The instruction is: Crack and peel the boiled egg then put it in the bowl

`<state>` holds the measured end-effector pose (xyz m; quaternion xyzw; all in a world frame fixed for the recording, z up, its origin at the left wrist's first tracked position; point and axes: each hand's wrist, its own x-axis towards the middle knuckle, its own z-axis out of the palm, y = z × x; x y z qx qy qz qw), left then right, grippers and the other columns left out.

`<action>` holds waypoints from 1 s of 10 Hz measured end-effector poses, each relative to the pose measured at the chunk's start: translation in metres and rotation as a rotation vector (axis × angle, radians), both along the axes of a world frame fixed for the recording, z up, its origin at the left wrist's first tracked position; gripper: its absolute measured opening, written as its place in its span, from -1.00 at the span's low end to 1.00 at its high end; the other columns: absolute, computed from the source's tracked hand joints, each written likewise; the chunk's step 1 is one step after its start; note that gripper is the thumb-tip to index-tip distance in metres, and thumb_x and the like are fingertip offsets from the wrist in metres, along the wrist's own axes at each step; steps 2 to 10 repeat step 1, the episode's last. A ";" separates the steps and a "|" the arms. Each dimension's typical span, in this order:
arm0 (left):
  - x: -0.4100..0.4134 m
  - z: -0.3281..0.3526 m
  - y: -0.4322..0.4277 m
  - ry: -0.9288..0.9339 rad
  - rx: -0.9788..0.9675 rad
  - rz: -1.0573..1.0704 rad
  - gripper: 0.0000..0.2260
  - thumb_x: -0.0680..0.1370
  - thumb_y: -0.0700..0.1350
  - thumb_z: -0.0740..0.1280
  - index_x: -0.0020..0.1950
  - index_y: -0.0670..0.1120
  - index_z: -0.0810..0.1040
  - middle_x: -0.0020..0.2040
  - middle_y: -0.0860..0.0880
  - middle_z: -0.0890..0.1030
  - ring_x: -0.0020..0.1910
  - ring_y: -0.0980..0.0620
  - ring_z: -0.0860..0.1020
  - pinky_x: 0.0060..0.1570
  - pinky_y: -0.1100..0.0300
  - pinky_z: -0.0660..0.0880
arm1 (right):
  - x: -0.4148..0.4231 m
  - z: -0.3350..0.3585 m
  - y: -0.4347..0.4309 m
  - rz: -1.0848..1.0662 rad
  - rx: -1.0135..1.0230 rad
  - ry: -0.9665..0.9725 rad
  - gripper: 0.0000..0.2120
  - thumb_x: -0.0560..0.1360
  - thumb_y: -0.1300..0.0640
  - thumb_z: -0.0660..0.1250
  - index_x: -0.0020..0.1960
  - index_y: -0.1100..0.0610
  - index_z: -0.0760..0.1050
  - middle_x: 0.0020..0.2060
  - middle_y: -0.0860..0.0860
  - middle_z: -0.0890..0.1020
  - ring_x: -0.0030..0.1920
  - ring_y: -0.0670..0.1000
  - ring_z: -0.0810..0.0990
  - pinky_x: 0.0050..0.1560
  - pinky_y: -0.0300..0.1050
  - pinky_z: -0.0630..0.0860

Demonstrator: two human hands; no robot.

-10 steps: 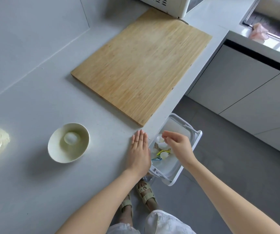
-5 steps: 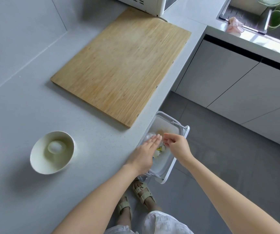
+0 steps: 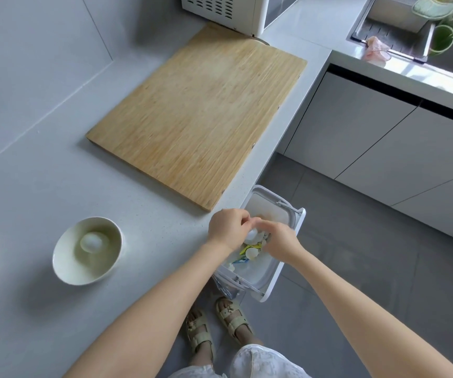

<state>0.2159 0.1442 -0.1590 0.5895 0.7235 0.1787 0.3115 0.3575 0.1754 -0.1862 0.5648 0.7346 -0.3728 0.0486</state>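
Observation:
A peeled white egg [image 3: 92, 242] lies in the cream bowl [image 3: 64, 264] on the grey counter, to the left of my arms. Both hands are off the counter's edge, above the white waste bin [image 3: 292, 219]. My left hand [image 3: 226, 227] has its fingers curled, and its fingertips touch those of my right hand [image 3: 281, 240], which are also bunched. Pieces of white eggshell [image 3: 253, 252] lie in the bin just under the hands. Whether any shell bit sits between the fingertips is too small to tell.
A large wooden cutting board [image 3: 200, 113] lies on the counter behind the hands, with a white microwave [image 3: 225, 12] at its far end. A sink [image 3: 400, 31] sits at the top right. White cabinets and a grey floor are on the right; my sandalled feet [image 3: 217, 323] stand below.
My left hand slid off the counter's edge, where it lay flat, to above the bin and curled its fingers against my right hand's. The view shifted right; the bowl has not moved on the counter.

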 end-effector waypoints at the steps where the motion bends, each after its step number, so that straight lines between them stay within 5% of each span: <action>1: -0.005 0.004 0.001 -0.125 -0.045 -0.047 -0.70 0.59 -0.01 0.18 0.14 -0.13 0.60 0.22 -0.08 0.60 0.22 -0.06 0.50 0.28 0.05 0.32 | 0.004 0.000 0.005 0.046 -0.048 0.056 -0.44 0.36 0.41 0.24 0.30 0.06 0.44 0.10 0.10 0.63 0.06 0.14 0.58 -0.11 -0.09 0.50; 10: -0.005 0.004 0.001 -0.125 -0.045 -0.047 -0.70 0.59 -0.01 0.18 0.14 -0.13 0.60 0.22 -0.08 0.60 0.22 -0.06 0.50 0.28 0.05 0.32 | 0.004 0.000 0.005 0.046 -0.048 0.056 -0.44 0.36 0.41 0.24 0.30 0.06 0.44 0.10 0.10 0.63 0.06 0.14 0.58 -0.11 -0.09 0.50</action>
